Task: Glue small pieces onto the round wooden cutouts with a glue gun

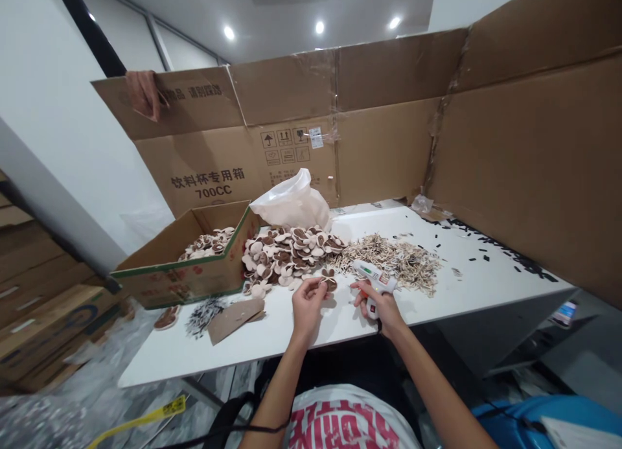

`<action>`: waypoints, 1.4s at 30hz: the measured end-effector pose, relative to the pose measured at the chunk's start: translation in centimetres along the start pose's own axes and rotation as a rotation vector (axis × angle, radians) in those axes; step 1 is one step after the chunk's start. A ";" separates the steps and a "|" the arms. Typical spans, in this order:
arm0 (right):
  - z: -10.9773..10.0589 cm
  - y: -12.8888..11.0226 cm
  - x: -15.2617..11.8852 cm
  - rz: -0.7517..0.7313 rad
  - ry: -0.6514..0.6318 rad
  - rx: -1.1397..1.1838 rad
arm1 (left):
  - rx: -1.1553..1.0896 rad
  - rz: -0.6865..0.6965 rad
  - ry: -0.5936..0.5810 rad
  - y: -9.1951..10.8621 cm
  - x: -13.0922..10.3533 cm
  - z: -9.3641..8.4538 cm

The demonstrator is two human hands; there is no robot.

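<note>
The left hand (pixel 308 305) pinches a brown patch (pixel 329 279) by its edge, in front of the heap of patches (pixel 279 258), probably keeping its face clear; right of the heap, the right hand (pixel 387 310) grips a glue gun (pixel 375 276), its front seemingly turned toward the patch.

Here's a lane: between the fingers of the left hand (pixel 307 301) and those of the right hand (pixel 383 304), a narrow strip of table (pixel 479 282) lies open. Straight ahead of the left fingers, blocked! Patches (pixel 286 251) heap up, the bag (pixel 291 205) behind them. Farther left, the box (pixel 179 285) walls things off; nearer, the card (pixel 236 319) lies low, passable from above. Ahead of the right fingers, the glue gun (pixel 383 278), then the cords (pixel 411 267), crowd in. Right of them, wide-open room, out to black bits (pixel 525 263) by the cardboard wall (pixel 529 151).
</note>
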State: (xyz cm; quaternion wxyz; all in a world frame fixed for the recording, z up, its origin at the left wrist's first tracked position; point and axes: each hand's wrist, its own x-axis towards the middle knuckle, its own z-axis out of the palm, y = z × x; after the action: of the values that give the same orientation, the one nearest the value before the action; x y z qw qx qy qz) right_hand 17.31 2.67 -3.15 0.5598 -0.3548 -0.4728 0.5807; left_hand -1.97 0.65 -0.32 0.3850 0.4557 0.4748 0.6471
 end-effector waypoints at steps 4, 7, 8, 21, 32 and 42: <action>0.0 0.1 0.1 -0.017 0.057 0.002 | 0.059 0.026 -0.207 0.1 -0.4 0.2; 0.3 -0.1 0.0 -0.026 0.052 -0.005 | 0.078 0.026 -0.245 0.0 -0.5 0.2; 0.3 -0.2 0.0 -0.030 0.055 -0.004 | 0.085 0.026 -0.248 0.0 -0.5 0.2; 0.4 -0.2 0.0 -0.068 0.044 0.025 | 0.260 0.066 -0.399 -0.1 -0.8 0.1; 0.1 -0.2 0.9 -0.029 0.378 0.351 | 0.605 0.265 -0.374 0.4 -0.7 0.4; -0.3 0.2 1.5 -0.023 0.399 0.572 | 1.150 0.553 -0.609 0.2 -1.3 1.5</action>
State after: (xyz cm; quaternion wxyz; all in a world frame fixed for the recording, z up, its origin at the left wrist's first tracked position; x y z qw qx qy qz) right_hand 17.33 4.24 -3.27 0.7245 -0.2848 -0.1760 0.6025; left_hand -0.20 -0.20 -0.18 0.0202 0.8514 0.4795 0.2116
